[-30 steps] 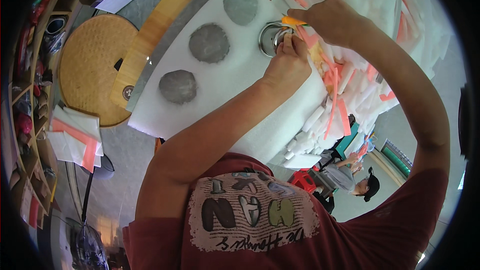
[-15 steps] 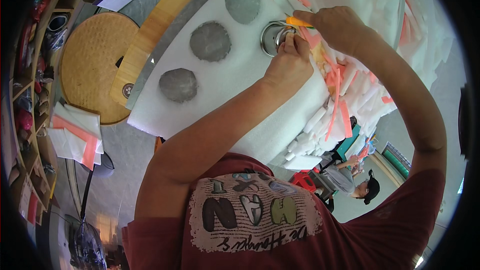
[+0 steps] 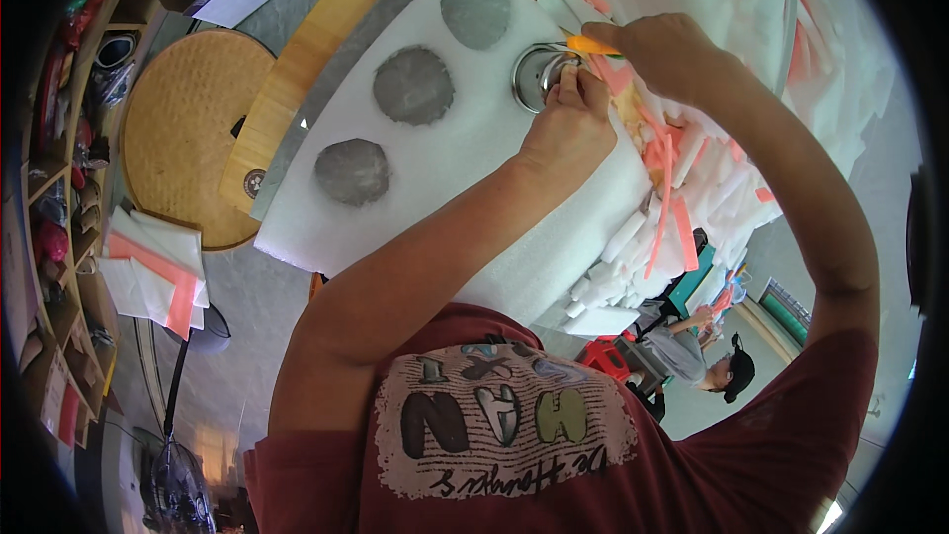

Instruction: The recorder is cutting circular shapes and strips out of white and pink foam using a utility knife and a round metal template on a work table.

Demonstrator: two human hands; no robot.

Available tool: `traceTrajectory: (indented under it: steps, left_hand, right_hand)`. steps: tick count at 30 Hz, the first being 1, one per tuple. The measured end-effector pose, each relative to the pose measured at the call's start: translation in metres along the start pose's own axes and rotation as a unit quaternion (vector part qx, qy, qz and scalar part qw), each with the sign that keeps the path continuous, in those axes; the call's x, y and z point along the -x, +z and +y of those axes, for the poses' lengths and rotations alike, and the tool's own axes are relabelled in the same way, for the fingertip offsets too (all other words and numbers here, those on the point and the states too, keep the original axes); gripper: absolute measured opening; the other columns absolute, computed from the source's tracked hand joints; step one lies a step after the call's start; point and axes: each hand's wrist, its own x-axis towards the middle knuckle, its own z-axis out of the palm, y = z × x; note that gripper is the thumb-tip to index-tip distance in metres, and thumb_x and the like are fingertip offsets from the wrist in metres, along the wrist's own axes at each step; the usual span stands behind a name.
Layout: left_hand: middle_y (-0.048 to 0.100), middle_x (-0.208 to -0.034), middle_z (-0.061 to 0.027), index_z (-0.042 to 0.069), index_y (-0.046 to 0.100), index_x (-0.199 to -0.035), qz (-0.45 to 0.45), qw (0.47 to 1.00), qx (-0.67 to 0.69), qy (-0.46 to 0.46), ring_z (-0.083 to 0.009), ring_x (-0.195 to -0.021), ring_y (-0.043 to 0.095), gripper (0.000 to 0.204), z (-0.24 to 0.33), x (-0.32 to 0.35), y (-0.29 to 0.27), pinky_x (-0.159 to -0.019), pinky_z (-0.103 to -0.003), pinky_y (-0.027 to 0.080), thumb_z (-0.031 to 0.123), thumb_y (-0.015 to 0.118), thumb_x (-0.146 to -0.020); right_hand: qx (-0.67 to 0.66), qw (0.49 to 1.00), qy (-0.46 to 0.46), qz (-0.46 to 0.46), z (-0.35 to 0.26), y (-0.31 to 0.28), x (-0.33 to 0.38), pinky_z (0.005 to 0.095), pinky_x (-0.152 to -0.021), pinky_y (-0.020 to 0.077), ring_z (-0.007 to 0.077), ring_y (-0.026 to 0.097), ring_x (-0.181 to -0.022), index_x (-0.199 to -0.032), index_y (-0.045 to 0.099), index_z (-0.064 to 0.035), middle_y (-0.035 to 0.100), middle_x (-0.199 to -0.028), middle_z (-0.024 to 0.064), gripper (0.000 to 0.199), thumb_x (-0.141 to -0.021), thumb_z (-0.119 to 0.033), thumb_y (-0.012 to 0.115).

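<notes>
A thick white foam sheet (image 3: 297, 227) lies in front of me, with three round cut-outs in a row showing grey beneath. Against its far right part sits a round shiny metal piece, like a lid or shallow cup (image 3: 531, 69). The closed fingers of my left hand (image 3: 573, 119) grip this piece on its right side. Just right of it, my right hand (image 3: 667, 51) is wrapped around an orange-handled utility knife (image 3: 590, 44). The knife's thin tip points left, close to the metal rim; whether it touches the foam I cannot make out.
Pink and white foam offcuts (image 3: 657, 203) heap along the sheet's right side. Shelves (image 3: 59, 198) line the left, beside a round woven tray (image 3: 188, 138) and folded foam sheets (image 3: 148, 277). Another person (image 3: 692, 356) is at lower right.
Very little differs. The metal piece and my left hand appear a touch further left, while my right hand with the knife stays nearly in place.
</notes>
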Motion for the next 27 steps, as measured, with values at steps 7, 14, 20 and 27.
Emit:
traceTrajectory:
  steps: [7, 14, 20, 27]
  left_hand:
    - [0.055, -0.105, -0.0274, -0.003, 0.068, -0.084, 0.001, 1.0, -0.007, 0.001, -0.0359, -0.092, 0.061, 0.021, 0.001, 0.0, -0.001, -0.076, -0.03, 0.052, 0.009, 0.061, -0.068]
    - [0.056, -0.106, -0.0266, -0.003, 0.068, -0.083, 0.007, 1.0, -0.009, 0.0, -0.0349, -0.094, 0.061, 0.021, 0.001, 0.001, -0.001, -0.076, -0.028, 0.052, 0.009, 0.061, -0.067]
    - [0.056, -0.106, -0.0259, -0.003, 0.068, -0.082, 0.005, 0.999, -0.033, 0.03, -0.0343, -0.094, 0.059, 0.021, -0.001, 0.001, 0.001, -0.078, -0.027, 0.051, 0.009, 0.061, -0.066]
    - [0.053, -0.107, -0.027, -0.013, 0.061, -0.096, -0.019, 0.999, 0.016, 0.026, -0.0371, -0.097, 0.058, 0.032, -0.001, -0.002, -0.002, -0.072, -0.03, 0.054, 0.004, 0.059, -0.069]
  right_hand:
    - [-0.029, 0.999, 0.01, -0.018, 0.004, 0.007, 0.006, 0.0377, -0.064, 0.0437, 0.0304, 0.06, -0.071, -0.129, 0.043, -0.0171, 0.06, -0.074, 0.0128, 0.057, -0.075, 0.002, 0.044]
    - [-0.057, 0.997, 0.025, -0.04, 0.003, 0.009, 0.012, 0.0382, -0.064, 0.044, 0.0298, 0.06, -0.072, -0.13, 0.041, -0.016, 0.061, -0.075, 0.0133, 0.062, -0.072, 0.003, 0.048]
    - [-0.098, 0.994, 0.02, -0.047, 0.006, 0.012, 0.013, 0.0389, -0.063, 0.044, 0.0302, 0.059, -0.071, -0.13, 0.04, -0.0142, 0.059, -0.072, 0.0142, 0.062, -0.071, 0.003, 0.051]
    - [-0.115, 0.992, 0.02, -0.038, 0.004, 0.023, 0.013, 0.0385, -0.063, 0.0439, 0.0294, 0.059, -0.073, -0.126, 0.043, -0.0135, 0.059, -0.072, 0.0128, 0.057, -0.072, 0.003, 0.052]
